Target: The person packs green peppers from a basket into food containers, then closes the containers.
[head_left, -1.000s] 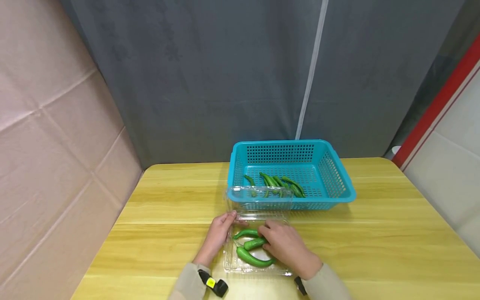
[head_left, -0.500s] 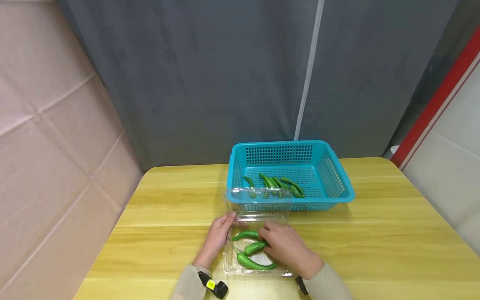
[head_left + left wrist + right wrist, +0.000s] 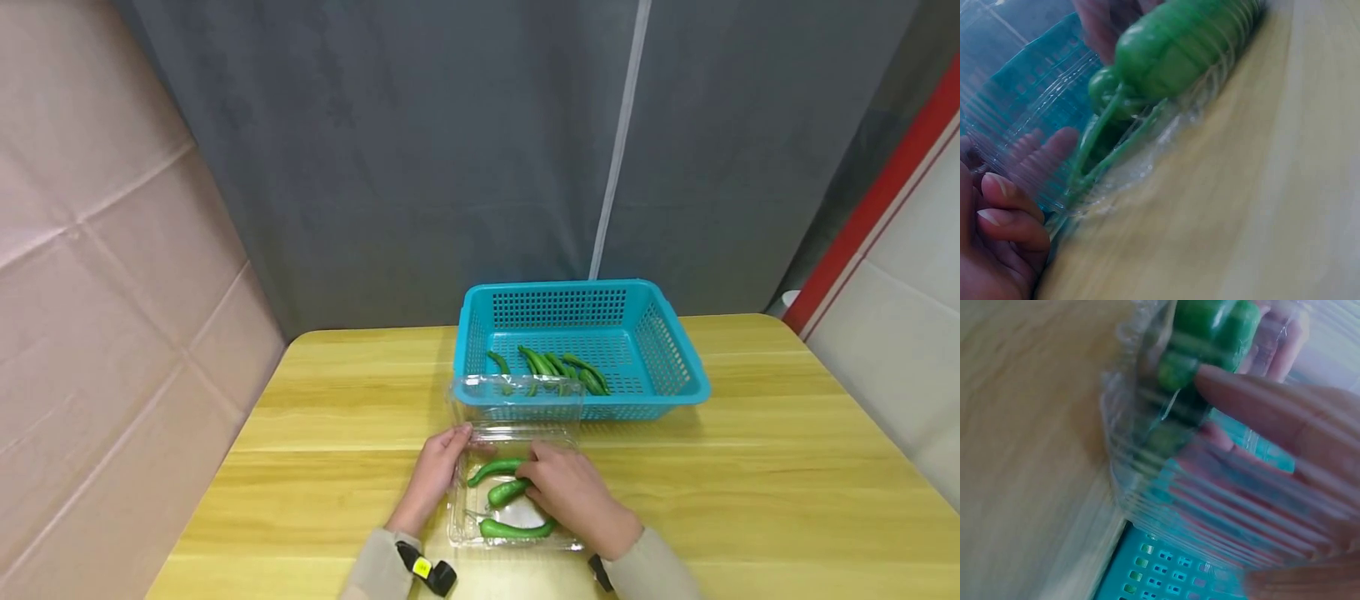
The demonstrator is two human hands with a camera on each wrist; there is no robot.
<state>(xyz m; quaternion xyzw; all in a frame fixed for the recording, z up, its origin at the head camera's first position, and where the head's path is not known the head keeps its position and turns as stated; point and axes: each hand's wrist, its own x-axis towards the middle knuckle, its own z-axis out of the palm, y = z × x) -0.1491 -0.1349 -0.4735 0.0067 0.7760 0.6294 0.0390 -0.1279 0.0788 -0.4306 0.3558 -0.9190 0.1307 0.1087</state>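
A clear plastic clamshell box [image 3: 517,544] lies with its lid raised at the back. My left hand [image 3: 437,471] holds its left side near the hinge, thumb on the edge; in the left wrist view curled fingers [image 3: 1013,228] sit by the plastic. Three green peppers show inside: a curved one [image 3: 495,471] at the back, a short-looking one [image 3: 506,492] in the middle and a longer one [image 3: 515,530] in front. Reaching inside, my right hand [image 3: 573,492] pinches the middle pepper and covers its right end. The right wrist view shows the thumb [image 3: 1229,394] against a pepper through the plastic.
Behind the box, a blue perforated basket [image 3: 558,286] holds several green peppers [image 3: 542,363]. The raised lid [image 3: 517,408] overlaps its front side in the head view. Everything stands on a wooden table [image 3: 337,400], with a grey curtain [image 3: 420,167] behind.
The front pepper has turned to lie more level, and the middle pepper has shifted slightly with the right hand's fingers. The left hand keeps its place on the box.
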